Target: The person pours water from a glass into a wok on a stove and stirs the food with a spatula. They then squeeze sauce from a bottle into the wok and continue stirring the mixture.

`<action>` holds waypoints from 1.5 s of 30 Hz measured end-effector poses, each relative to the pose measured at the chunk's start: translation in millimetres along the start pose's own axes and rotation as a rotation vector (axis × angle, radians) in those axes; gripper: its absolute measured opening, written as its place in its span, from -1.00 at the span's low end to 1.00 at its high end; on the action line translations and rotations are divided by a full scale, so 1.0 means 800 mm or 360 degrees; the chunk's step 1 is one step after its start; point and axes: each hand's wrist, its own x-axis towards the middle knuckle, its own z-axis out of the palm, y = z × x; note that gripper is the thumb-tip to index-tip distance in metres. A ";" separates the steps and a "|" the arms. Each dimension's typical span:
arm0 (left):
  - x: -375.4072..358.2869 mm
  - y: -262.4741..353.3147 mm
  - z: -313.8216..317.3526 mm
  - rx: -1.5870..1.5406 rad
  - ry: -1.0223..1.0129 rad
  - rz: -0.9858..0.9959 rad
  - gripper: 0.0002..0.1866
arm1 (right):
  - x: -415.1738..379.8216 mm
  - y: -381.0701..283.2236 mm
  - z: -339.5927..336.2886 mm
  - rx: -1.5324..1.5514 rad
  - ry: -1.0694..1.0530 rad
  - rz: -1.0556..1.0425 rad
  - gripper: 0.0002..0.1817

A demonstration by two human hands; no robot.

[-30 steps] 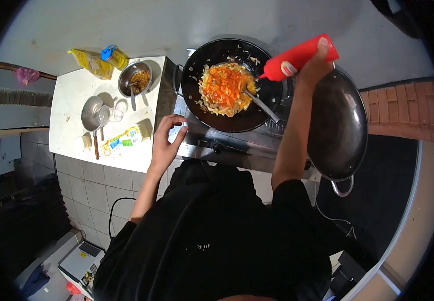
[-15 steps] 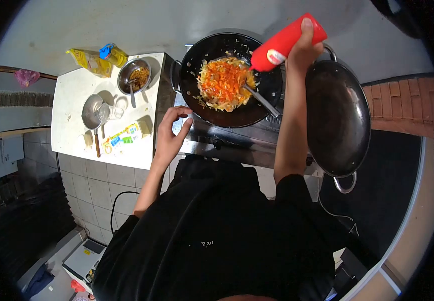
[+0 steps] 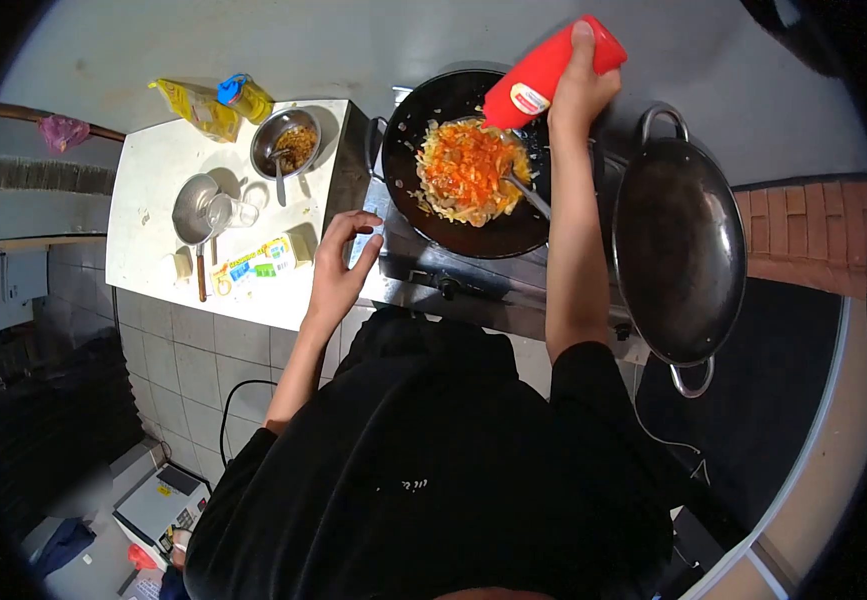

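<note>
My right hand is wrapped round a red squeeze bottle, tilted with its nozzle down over the far right part of a black wok. Shredded vegetables with orange-red sauce or pieces on top lie in the wok. A metal-handled utensil rests in the food, its head buried and its handle end hidden behind my right forearm. My left hand is empty, thumb and fingers apart, just left of the stove's front edge and below the wok's left handle.
A second wok stands to the right. On the white table at left are a bowl of brown food with a spoon, a saucepan, clear cups, an oil bottle, a yellow bag and a printed packet.
The red bottle and my right hand have moved left and slightly up relative to the wok. The whole scene has shifted a little rightward in view. My left hand stays put.
</note>
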 end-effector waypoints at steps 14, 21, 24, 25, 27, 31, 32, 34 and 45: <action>-0.018 -0.052 -0.088 -0.0460 0.0077 -0.0230 -0.72 | -0.073 0.008 -0.016 0.0909 0.0055 0.1226 -0.58; 0.039 -0.017 -0.119 -0.0405 0.0182 0.0233 -0.02 | -0.261 -0.070 0.145 0.1479 0.0022 0.2358 -0.45; 0.057 -0.029 -0.139 -0.0151 0.0201 0.0351 0.00 | -0.299 -0.069 0.160 0.1201 -0.0130 0.2605 -0.37; 0.058 -0.032 -0.145 -0.0213 0.0153 0.0303 -0.06 | -0.303 -0.073 0.163 0.1050 -0.0101 0.2548 -0.37; 0.061 -0.042 -0.145 -0.0278 0.0153 0.0271 -0.10 | -0.312 -0.066 0.159 0.1053 -0.0228 0.2557 -0.35; 0.076 -0.041 -0.136 -0.0292 0.0268 0.0346 -0.24 | -0.345 -0.058 0.157 0.1174 -0.0274 0.2643 -0.29; 0.081 -0.041 -0.135 -0.0219 0.0270 0.0358 -0.26 | -0.351 -0.053 0.157 0.1175 -0.0274 0.2642 -0.29; 0.090 -0.044 -0.140 -0.0268 0.0295 0.0320 -0.37 | -0.356 -0.048 0.158 0.1385 -0.0480 0.2703 -0.25; 0.245 -0.271 -0.225 0.0036 0.1504 -0.0093 -0.30 | -0.359 -0.098 0.026 0.0882 -0.0799 0.2423 -0.59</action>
